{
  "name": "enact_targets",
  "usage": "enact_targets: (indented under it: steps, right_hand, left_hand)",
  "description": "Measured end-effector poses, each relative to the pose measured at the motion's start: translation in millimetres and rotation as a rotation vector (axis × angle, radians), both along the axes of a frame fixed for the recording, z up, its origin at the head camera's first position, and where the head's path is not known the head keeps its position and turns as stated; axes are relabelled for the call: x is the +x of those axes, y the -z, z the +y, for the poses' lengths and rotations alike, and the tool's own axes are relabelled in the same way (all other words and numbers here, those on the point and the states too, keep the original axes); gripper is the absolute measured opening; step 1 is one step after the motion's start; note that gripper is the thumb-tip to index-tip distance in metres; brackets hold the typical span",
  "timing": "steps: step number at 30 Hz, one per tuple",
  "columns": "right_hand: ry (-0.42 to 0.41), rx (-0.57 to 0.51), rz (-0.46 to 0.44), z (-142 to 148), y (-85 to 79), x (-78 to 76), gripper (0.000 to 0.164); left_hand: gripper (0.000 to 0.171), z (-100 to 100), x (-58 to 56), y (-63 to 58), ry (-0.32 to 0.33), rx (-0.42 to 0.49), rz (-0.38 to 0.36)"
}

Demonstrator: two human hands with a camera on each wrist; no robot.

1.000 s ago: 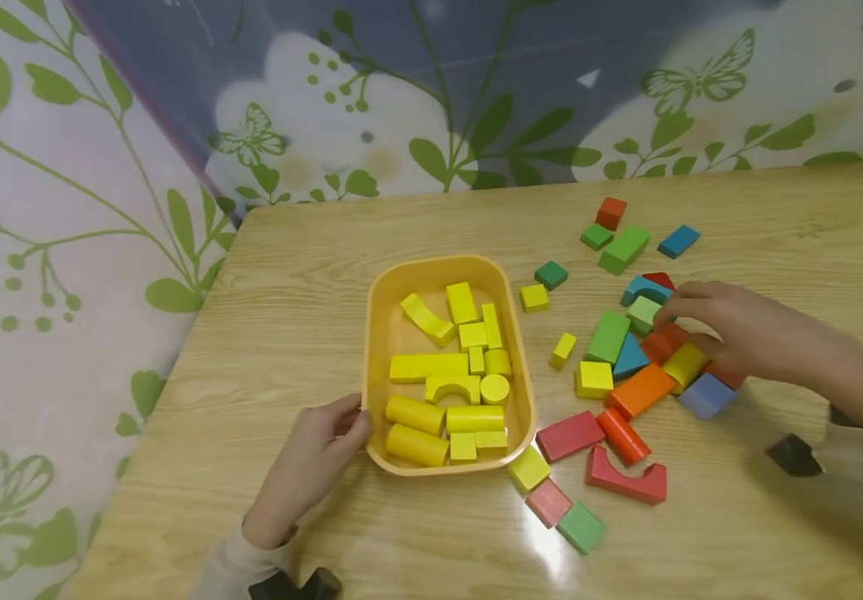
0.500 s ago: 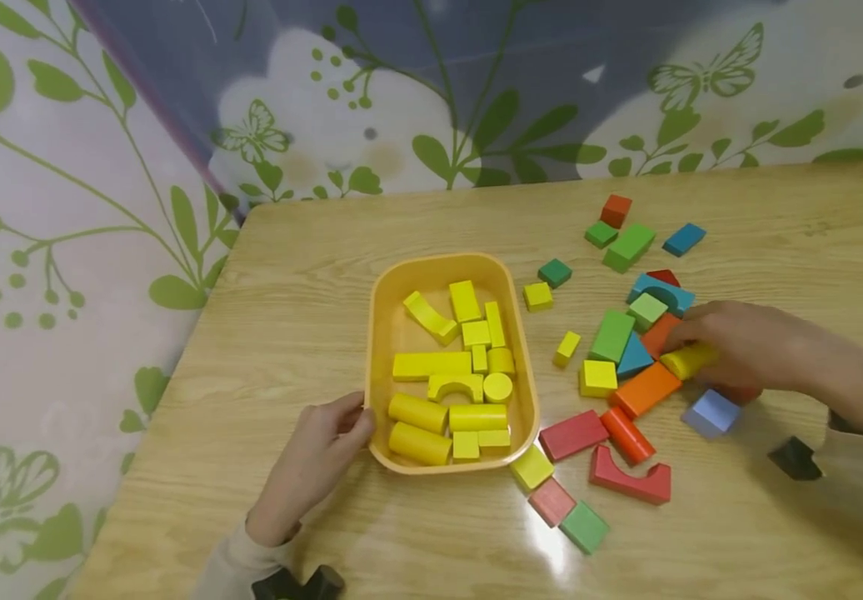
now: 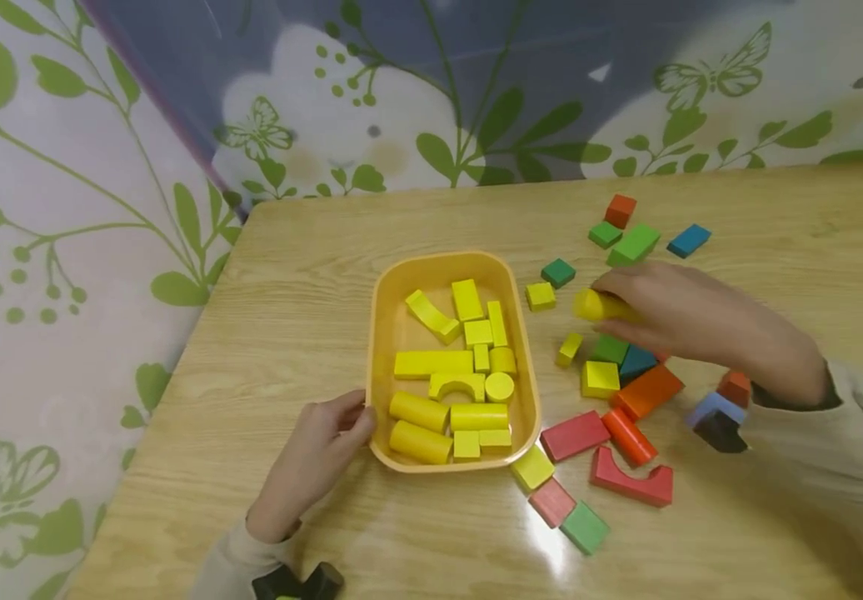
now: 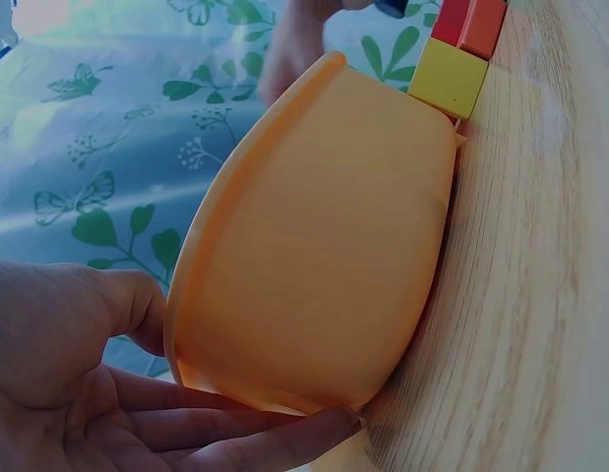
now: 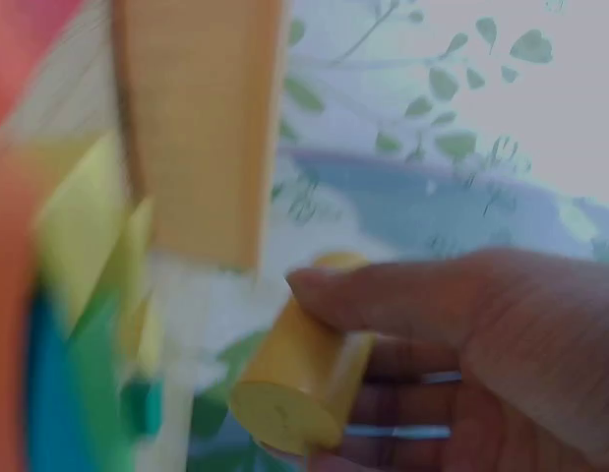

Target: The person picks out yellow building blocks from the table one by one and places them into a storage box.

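Note:
In the head view, a shallow orange-yellow plastic bin (image 3: pixel 380 333) holds several yellow wooden blocks (image 3: pixel 433 364): bars, cylinders, an arch and small cubes. My left hand (image 3: pixel 315 462) grips the bin's left side, thumb at the rim; in the left wrist view its fingers (image 4: pixel 274 438) lie along the outer wall. Right of the bin, my right hand (image 3: pixel 690 317) holds a yellow cylinder block (image 3: pixel 600 306) above the loose blocks. The right wrist view, partly blurred, shows thumb and fingers around this cylinder (image 5: pixel 294 393), one round end facing out.
Loose blocks lie right of the bin, among them an orange brick (image 3: pixel 649 392), a red arch (image 3: pixel 632 479) and a yellow cube (image 3: pixel 600 379). A green brick (image 3: pixel 634 245) and a blue one (image 3: pixel 689 240) lie farther back. A patterned wall (image 3: pixel 401 100) borders the wooden table (image 3: pixel 251 300).
My right hand has picked the yellow cylinder block out of the pile and carried it up and left towards the bin. The left hand has stayed at the bin's side.

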State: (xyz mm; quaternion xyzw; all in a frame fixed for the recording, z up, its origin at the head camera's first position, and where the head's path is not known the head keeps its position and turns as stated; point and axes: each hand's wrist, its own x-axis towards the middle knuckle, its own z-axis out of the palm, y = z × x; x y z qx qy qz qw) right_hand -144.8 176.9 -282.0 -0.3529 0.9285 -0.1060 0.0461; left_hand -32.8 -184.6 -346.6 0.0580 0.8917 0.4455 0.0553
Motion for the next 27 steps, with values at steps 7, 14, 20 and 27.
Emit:
enact_targets:
  steps: [7, 14, 20, 27]
  right_hand:
    - [-0.009, -0.124, 0.009, -72, -12.4, -1.3, 0.025]
    - [-0.134, -0.018, -0.044, -133, 4.5, 0.2, 0.024]
    - [-0.151, 0.002, -0.027, -153, 24.8, -2.4, 0.018]
    - [-0.104, -0.018, 0.043, -153, 41.8, -6.5, 0.023]
  left_hand:
    - [0.024, 0, 0.2, -1.4, -0.017, -0.021, 0.003]
    - [0.025, -1, 1.2, -1.0, -0.010, -0.020, 0.021]
    - [0.024, -2, 1.8, -2.0, -0.015, -0.022, 0.019]
    - [0.026, -3, 1.0, -3.9, -0.007, -0.028, -0.015]
